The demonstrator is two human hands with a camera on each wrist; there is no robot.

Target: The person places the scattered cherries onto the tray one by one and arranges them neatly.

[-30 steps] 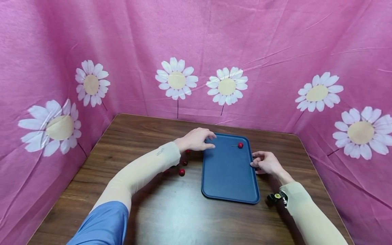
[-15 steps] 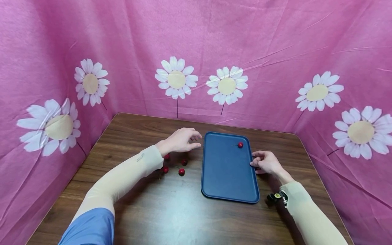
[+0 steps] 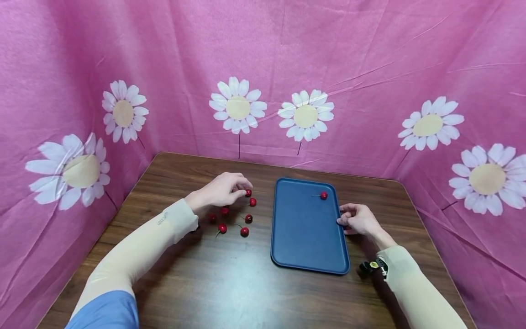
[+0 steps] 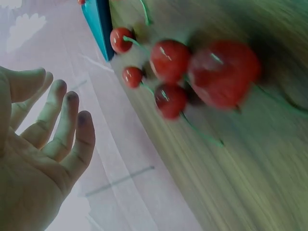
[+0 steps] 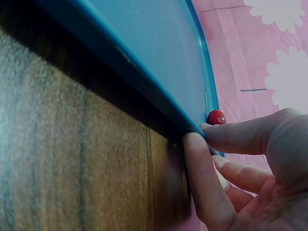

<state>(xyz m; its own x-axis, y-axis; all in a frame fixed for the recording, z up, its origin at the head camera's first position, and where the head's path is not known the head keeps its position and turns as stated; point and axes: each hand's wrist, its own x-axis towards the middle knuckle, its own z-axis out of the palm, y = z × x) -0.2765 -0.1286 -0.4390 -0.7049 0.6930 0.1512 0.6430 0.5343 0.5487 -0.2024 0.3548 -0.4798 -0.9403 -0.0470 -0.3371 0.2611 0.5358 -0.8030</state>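
My left hand (image 3: pixel 223 188) hovers over the left part of the table, fingers loosely bent and nothing held. Just beyond its fingertips lies a red cherry (image 3: pixel 248 193), with another cherry (image 3: pixel 252 202) close by. In the left wrist view the palm (image 4: pixel 33 168) faces the camera, apart from several green-stemmed cherries (image 4: pixel 171 61). My right hand (image 3: pixel 358 219) grips the right rim of a blue rectangular tray (image 3: pixel 308 237). The right wrist view shows thumb and finger pinching that rim (image 5: pixel 159 96). A single cherry (image 3: pixel 323 195) with its stem lies in the tray's far right corner.
More cherries (image 3: pixel 244 231) are scattered on the brown wooden table (image 3: pixel 230 283) between the left forearm and the tray. A pink curtain (image 3: pixel 263 45) with white daisies encloses the table's back and sides.
My left hand has moved left, from the tray's far left edge to above the cherries, uncovering several of them. The right hand keeps its grip on the tray, which has stayed put.
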